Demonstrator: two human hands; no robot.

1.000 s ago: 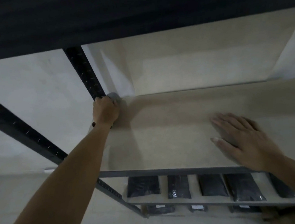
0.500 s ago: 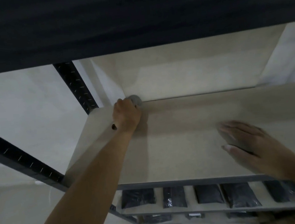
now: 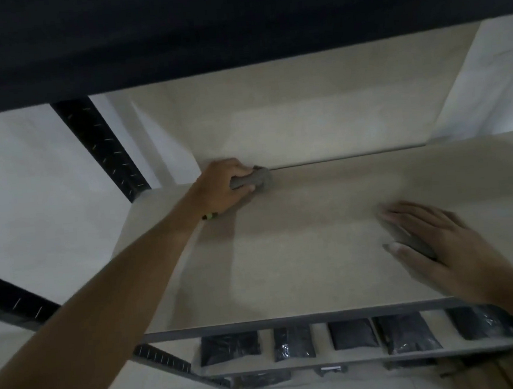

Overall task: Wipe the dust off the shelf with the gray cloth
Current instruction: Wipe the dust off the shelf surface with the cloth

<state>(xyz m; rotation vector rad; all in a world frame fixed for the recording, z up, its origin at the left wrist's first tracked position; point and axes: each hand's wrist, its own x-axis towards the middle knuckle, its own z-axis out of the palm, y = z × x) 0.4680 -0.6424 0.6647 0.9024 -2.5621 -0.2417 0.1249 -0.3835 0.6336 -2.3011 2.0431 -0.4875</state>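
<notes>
Cloth (image 3: pixel 252 179) is gripped bunched in L hand (image 3: pixel 223 188), pressed on shelf (image 3: pixel 300 252) at rear-left, by back wall. R hand (image 3: pixel 439 240) is laid flat, fingers straight, holding nothing. Risk: bunched cloth = small contact patch, so dust may be missed along rear edge.
</notes>
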